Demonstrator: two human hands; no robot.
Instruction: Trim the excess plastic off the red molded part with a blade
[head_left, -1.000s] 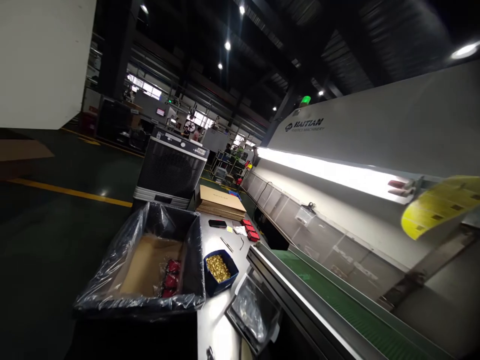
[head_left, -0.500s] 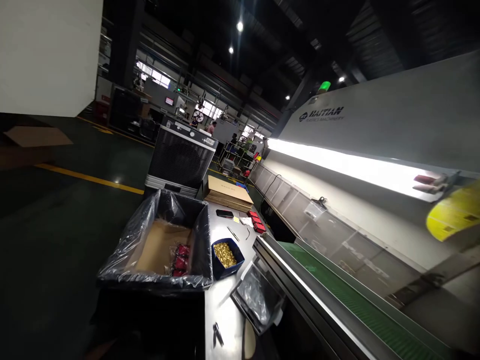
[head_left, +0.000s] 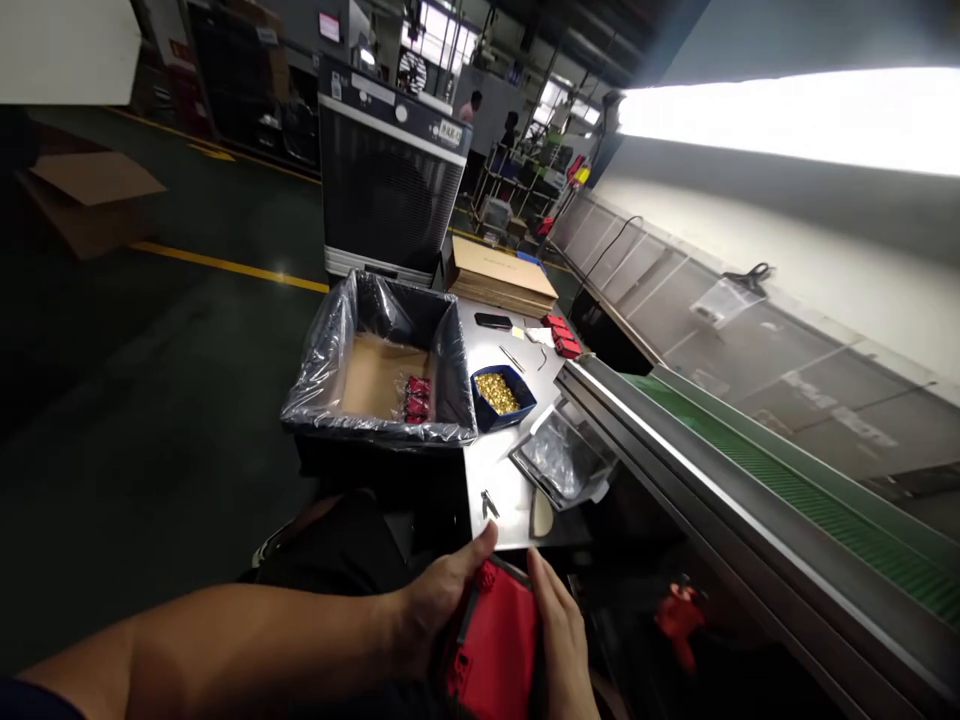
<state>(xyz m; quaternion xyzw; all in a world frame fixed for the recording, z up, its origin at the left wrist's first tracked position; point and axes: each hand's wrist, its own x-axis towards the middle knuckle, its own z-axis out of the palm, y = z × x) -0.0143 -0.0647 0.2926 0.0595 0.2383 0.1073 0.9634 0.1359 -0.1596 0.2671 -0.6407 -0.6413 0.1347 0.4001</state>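
Note:
A red plastic case-like part [head_left: 504, 640] with dark edges is held between my two hands at the bottom of the view. My left hand [head_left: 442, 600] grips its left side, thumb along the top edge. Against its right side lies my right hand [head_left: 561, 635], fingers together and pointing forward. The lower end of the part is cut off by the frame. Just beyond my hands, a small pair of black nippers [head_left: 489, 504] lies on the metal table [head_left: 491, 465].
On the left stands a lined bin [head_left: 379, 430] with red parts inside. A blue tray [head_left: 501, 400] of brass-coloured pieces, a clear-bagged box [head_left: 566, 455], a phone [head_left: 493, 321] and stacked cardboard [head_left: 502, 275] are on the table. A green conveyor [head_left: 787, 480] runs along the right.
The view has tipped downward, so the table and bin sit higher in the picture. Both hands with the red part have come into sight at the bottom.

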